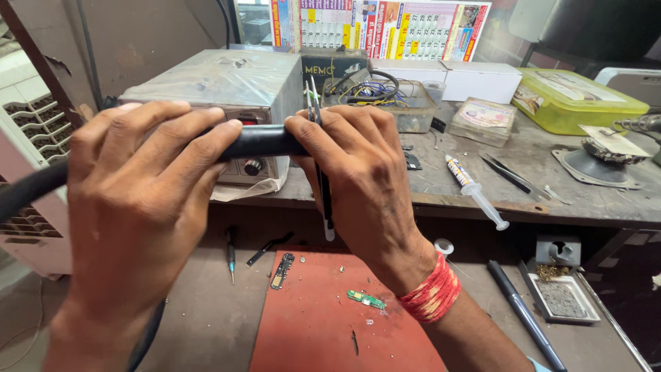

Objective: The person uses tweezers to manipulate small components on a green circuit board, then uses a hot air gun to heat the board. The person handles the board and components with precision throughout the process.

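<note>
While both hands are raised above the red mat (310, 324), left hand (138, 207) is wrapped around a black handle (261, 141) | right hand (361, 186) grips the handle's end plus tweezers (322, 186) | small green circuit board (365, 300) on mat | behind: grey station box (220, 83), syringe (475, 189) on bench.

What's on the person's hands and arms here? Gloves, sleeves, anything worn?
Both hands are bare, no gloves. The left hand and its forearm show no sleeve, watch or ring. The right hand has a band of red thread wound many times around the wrist; a light blue edge near the forearm can't be identified.
</note>
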